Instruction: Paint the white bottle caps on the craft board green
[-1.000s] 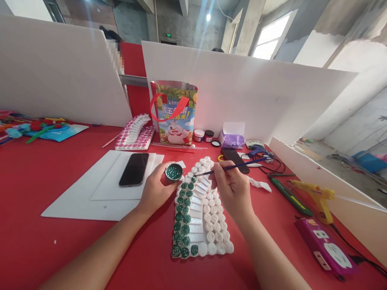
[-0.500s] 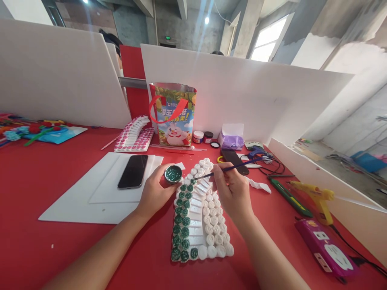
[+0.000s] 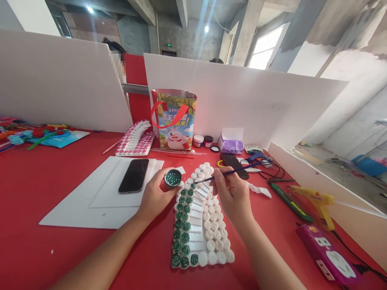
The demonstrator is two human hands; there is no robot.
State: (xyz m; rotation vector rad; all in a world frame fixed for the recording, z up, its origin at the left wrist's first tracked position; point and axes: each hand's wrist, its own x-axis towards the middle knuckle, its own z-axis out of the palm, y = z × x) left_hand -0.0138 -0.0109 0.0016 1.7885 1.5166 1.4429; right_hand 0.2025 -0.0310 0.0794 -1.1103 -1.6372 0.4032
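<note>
On the red counter (image 3: 145, 262) lies our rosette-covered panel (image 3: 196, 219), its curved upper end just beside the fingers of our left hand (image 3: 157, 193) and partly beneath those of our right hand (image 3: 234, 193). We clamp the jar (image 3: 173, 177) of green glitter in our left fingers and pinch the brush (image 3: 232, 171) in our right, its tip at a green rosette (image 3: 194, 185).
</note>
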